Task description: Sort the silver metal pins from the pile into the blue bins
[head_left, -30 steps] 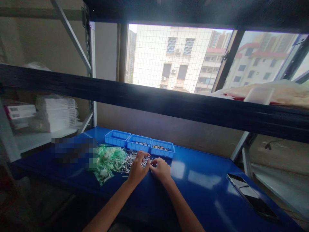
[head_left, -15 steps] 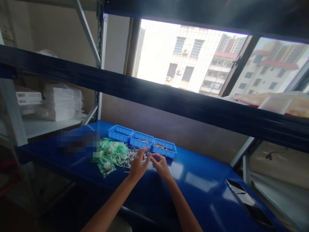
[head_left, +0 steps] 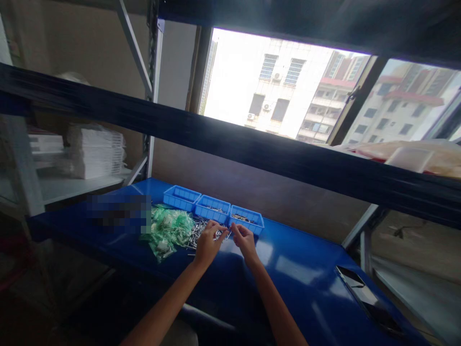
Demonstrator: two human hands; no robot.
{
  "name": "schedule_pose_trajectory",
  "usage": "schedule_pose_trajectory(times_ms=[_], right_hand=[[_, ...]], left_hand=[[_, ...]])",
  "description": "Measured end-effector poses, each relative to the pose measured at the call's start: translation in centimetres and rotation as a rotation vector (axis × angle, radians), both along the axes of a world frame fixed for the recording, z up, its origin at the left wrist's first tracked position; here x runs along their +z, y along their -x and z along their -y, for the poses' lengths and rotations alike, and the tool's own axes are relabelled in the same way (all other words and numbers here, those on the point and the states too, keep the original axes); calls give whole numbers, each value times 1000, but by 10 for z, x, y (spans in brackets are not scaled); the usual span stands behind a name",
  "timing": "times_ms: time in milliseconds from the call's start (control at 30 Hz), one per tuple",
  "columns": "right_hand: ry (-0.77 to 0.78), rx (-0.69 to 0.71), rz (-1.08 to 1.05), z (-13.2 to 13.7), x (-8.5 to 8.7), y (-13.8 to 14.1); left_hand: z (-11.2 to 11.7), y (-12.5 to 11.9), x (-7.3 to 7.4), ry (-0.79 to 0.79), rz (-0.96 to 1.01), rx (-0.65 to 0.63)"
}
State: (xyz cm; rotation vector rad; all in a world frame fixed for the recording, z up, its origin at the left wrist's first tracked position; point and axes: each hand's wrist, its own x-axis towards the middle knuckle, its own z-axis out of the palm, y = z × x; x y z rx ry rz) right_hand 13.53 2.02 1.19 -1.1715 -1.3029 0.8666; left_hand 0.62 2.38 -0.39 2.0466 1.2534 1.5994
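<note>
My left hand (head_left: 208,246) and my right hand (head_left: 245,242) meet fingertip to fingertip above the blue table. Both are closed in a pinch. Whatever they hold is too small to make out. Behind and under my left hand spreads a pile of thin silvery metal pieces, like screws or pins (head_left: 196,232). Just beyond my fingers stands the right blue bin (head_left: 258,229), with small brownish metal pieces in it. The middle blue bin (head_left: 207,213) holds some silvery pieces. Green plastic bags (head_left: 168,229) lie left of the pile.
A left blue bin (head_left: 176,202) completes the row at the back. A dark phone-like device (head_left: 369,298) lies at the table's right. The blue shelf beam (head_left: 223,138) crosses above the table. White wrapped stacks (head_left: 97,153) stand on the left shelf.
My right hand has drawn its fingers together more and turned slightly. My left fingers have lowered and closed toward the right fingertips. The bins and bags have stayed in place.
</note>
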Motion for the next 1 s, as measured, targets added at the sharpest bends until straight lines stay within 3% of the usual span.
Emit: schedule_pose_trajectory(times_ms=[167, 300, 400, 600, 867, 1000], right_hand=[[-22, -2, -27, -2, -2, -1], [4, -23, -44, -2, -3, 1], [34, 34, -1, 1, -1, 5], [52, 53, -20, 1, 1, 4], [89, 36, -132, -4, -1, 1], [89, 15, -119, -1, 2, 1]], left_hand=[[6, -3, -1, -41, -106, -15], [7, -2, 2, -42, -55, 71], [7, 0, 4, -59, 0, 114], [6, 0, 3, -48, 14, 102], [9, -2, 0, -44, -141, 8], [10, -2, 0, -42, -181, 40]])
